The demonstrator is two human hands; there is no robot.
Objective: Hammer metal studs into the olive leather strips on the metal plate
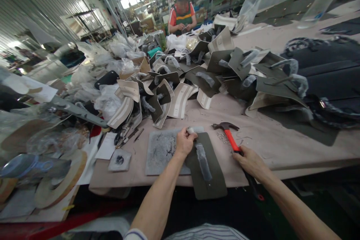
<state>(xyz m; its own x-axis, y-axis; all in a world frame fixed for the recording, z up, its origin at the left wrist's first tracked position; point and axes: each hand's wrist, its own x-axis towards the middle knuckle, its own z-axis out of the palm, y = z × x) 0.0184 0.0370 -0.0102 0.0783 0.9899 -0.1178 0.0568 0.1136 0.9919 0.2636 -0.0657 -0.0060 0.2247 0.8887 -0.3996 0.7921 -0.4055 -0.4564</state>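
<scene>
My left hand (184, 141) is closed in a pinch on a small pale piece (190, 130) at the top of a dark olive leather panel (206, 174). The panel lies partly on a scuffed grey pad (161, 152) and overhangs the table's near edge. A plastic-wrapped strap (203, 160) runs down the panel's middle. My right hand (250, 160) rests on the handle of a hammer (229, 137) with an orange grip and a dark head; its fingers look loosely curled over the handle.
A big heap of olive and cream leather pieces (202, 78) covers the table's middle. Scissors and small tools (125, 137) lie left of the pad. Dark bags (332, 75) sit right. Plastic bags (109, 97) and tape rolls (25, 165) crowd the left. A person (182, 13) works at the far end.
</scene>
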